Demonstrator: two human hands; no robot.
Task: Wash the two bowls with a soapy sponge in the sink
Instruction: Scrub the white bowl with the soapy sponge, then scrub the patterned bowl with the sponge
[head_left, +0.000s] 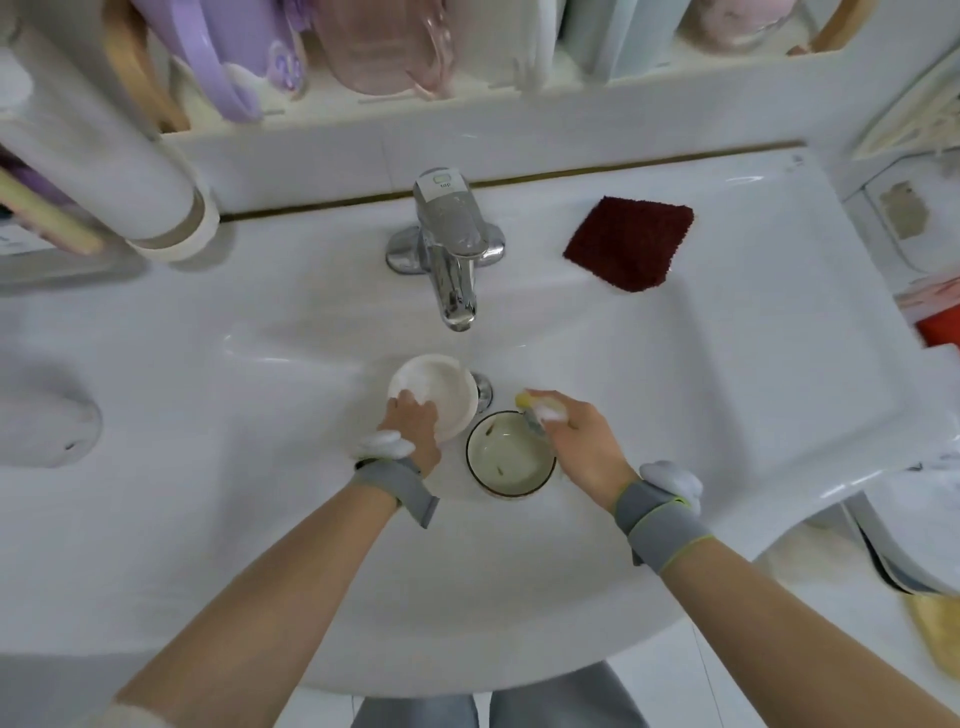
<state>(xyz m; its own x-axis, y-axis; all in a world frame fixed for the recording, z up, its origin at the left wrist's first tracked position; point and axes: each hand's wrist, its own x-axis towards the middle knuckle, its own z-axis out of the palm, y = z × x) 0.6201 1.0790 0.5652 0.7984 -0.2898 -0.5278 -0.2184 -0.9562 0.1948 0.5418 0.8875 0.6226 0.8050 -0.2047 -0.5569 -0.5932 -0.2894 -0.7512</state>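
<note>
**Two bowls in the sink, sponge in the right hand**

In the middle of the frame the left hand (415, 422) grips the white bowl (435, 397) at its near-left rim, fingers curled over the edge into the bowl. This bowl sits tilted, just left of the drain (483, 391) and partly over it. Foam lies inside it by the fingers.

Just right of it and slightly lower, the second bowl (510, 453), dark-rimmed, stands upright on the sink (649, 374) floor, with a few dark specks inside. The two bowls are touching or nearly so; I cannot tell which.

The right hand (582, 441) is above the second bowl's right rim. Its fingers are curled round a sponge (540, 410), yellow at the tip, with white foam on it. The sponge is at the bowl's upper right rim; whether it touches cannot be told.

Both wrists wear grey bands.

The tap (451, 244) stands at centre top, its spout pointing down toward the bowls. A dark red cloth (629, 243) lies on the sink ledge at upper right, well apart from the hands.
</note>
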